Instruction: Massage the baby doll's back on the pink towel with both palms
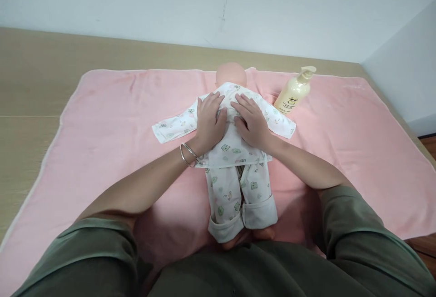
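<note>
A baby doll (231, 72) lies face down, its bald head away from me and its feet near my body. It wears a white long-sleeved top (235, 145) with small animal prints and matching trousers (225, 192) with turned-up cuffs. Flat on the left of the doll's upper back rests my left hand (210, 120), fingers stretched out, two silver bangles on its wrist. My right hand (251, 122) lies likewise on the right side of the back, fingers spread. The doll's face is hidden, and its hands do not show beyond the sleeves.
Under the doll spreads a pink blanket (119, 129) on a wooden table (30, 70). A pale yellow pump bottle (293, 92) leans or lies tilted by the doll's right-hand sleeve. A white wall (136, 11) stands behind the table.
</note>
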